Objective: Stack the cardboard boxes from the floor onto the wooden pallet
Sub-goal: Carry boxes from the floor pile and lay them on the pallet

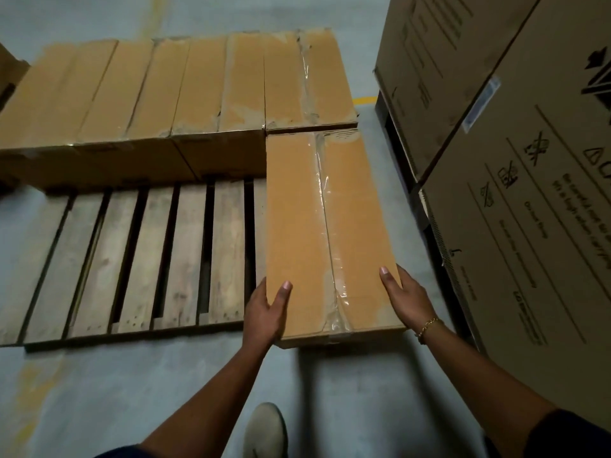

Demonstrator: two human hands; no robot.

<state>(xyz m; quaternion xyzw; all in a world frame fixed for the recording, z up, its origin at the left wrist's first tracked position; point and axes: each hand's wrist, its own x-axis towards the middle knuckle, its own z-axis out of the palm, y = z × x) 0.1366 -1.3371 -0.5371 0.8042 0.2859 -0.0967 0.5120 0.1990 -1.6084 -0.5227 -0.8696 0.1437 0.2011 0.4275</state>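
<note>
Left hand: thumb flat on top, fingers wrapped round the near left corner of the box. Right hand: same grip on the near right corner, moderately spread. The box is long, plain brown cardboard with a glossy clear tape seam, and lies lengthwise on the pallet ahead of my fingers. Left of them are rough grey wooden slats with dark gaps. Beyond is a row of boxes with scuffed tops. Right of them are printed cartons.
</note>
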